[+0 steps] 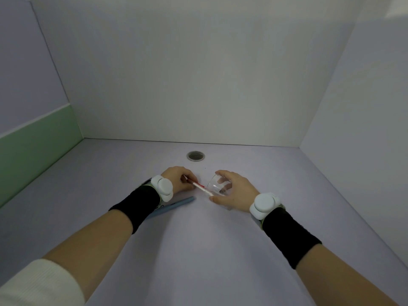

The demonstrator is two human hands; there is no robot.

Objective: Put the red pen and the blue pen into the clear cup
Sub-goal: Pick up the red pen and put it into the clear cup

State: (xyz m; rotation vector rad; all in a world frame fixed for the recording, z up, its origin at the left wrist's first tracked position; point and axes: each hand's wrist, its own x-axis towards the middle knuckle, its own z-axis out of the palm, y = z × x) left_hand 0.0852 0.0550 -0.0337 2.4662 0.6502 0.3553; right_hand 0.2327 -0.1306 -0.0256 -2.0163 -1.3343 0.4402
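Nearest, blue pen (171, 206) flat on the table (198, 250), long axis from near-left to far-right, partly under the left wrist; which end is the tip, unclear. Farther on, left hand (177, 178) pinched shut on the red pen (199, 187), long axis running right and slightly nearer, far end at the mouth of the cup (218, 187). Right hand (235, 187) wrapped around that cup, tilted with its mouth leftward. No readable writing. Beyond, a round grommet (195, 155).
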